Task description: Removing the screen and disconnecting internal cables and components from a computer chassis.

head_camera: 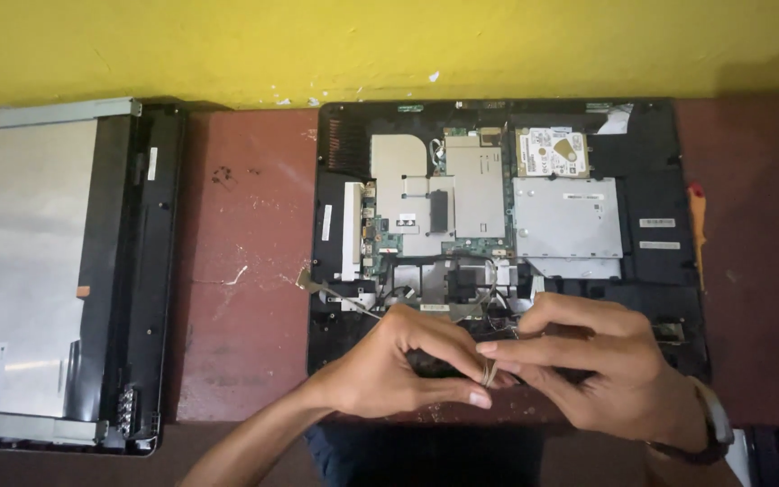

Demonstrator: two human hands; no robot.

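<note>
Both bare hands meet over the near edge of an opened black computer chassis (498,225) lying on a reddish-brown counter (245,271). The left hand (398,365) and right hand (588,361) each close a fingertip grip on a thin bundle of grey wires (490,370), apparently freeing it; the next move likely calls for a gentle, steady pull. The bundle's long axis runs roughly left to right, trailing towards the chassis's left side. Left of the chassis lies a detached silver-backed screen panel (38,271)
</note>
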